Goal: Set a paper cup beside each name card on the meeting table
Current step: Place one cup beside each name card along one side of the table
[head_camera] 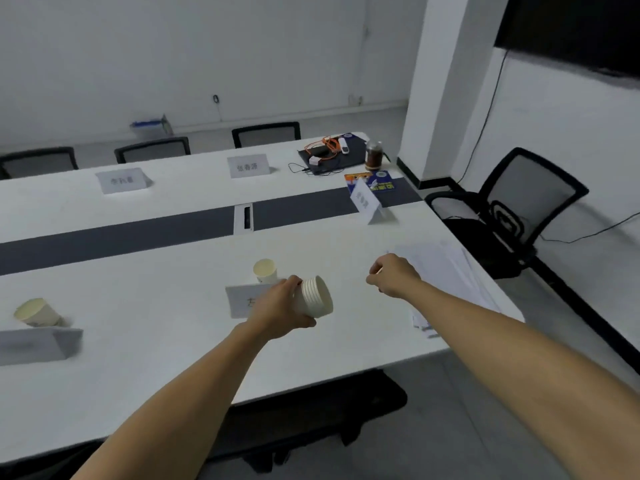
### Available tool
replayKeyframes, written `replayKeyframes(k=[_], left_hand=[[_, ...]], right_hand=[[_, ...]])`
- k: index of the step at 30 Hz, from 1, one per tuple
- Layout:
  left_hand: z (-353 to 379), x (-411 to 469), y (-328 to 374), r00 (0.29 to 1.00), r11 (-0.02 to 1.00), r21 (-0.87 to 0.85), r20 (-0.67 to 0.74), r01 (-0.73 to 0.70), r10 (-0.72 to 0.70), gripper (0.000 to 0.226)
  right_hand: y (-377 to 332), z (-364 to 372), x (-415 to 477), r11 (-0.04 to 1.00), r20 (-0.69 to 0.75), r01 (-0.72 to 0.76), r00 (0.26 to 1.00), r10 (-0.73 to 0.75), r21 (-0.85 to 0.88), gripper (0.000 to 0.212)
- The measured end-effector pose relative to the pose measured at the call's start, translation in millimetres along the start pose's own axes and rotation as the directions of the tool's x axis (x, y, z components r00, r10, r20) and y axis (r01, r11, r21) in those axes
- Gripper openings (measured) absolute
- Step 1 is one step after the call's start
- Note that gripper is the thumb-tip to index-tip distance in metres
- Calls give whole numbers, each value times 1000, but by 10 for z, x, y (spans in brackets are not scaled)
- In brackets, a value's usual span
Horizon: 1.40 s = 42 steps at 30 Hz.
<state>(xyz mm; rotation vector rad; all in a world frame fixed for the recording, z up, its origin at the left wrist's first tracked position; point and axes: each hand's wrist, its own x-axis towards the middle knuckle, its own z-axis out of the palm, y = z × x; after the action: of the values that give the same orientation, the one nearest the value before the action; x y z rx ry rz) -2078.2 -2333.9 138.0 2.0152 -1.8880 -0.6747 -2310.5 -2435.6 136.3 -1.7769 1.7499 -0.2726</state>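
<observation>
Nested cup stack (316, 296), rims facing right for easy peeling, was gripped in left hand (277, 311) above table (166, 358) beside served name card (242, 299); right hand (393, 276) hovered loosely curled, apparently empty.

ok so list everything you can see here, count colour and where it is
meeting table: 1, white with a dark centre strip, fills the middle
name cards: 5, white, two near edge, two far side, one at the right end
paper cups: 2 standing, cream, one behind each near card
cup stack: 1, cream, tilted in the left hand
papers: 1 pile, white, near right corner
laptop: 1, black, far right, orange cable on top
jar: 1, dark contents, beside the laptop
booklet: 1, blue and orange, far right
chairs: 4, black, three beyond the table, one right
left hand: fingers around the stack
right hand: loosely closed over the table, contents unclear
</observation>
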Motion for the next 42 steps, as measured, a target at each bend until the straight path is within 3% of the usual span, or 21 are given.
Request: replayKeyframes(k=[5,8,14,19,36,42], left_hand=[[273,268,708,997,997,36,8,-71,71,72],[561,502,1270,995,992,75,-3,-103,104,72],[1263,1010,2452,991,990,36,-9,-136,136,73],[1679,1333,3016,988,989,9,23,-151,150,73],[1771,3410,3516,994,997,-29,-76,-75,72,74],[1736,3921,3578,993,999,-45,-112,29,-33,72]], right_hand=[[633,-554,-16,998,-52,-28,998,31,49,20],[1126,-1000,33,995,-58,-22,998,28,95,14],[2180,-1876,273,985,-87,-22,996,37,170,14],[2657,-2322,518,977,-61,2,998,11,215,9],[2504,-2895,2726,961,172,55,980,-105,270,14],[2415,-2933,3487,953,258,97,950,-175,288,11]])
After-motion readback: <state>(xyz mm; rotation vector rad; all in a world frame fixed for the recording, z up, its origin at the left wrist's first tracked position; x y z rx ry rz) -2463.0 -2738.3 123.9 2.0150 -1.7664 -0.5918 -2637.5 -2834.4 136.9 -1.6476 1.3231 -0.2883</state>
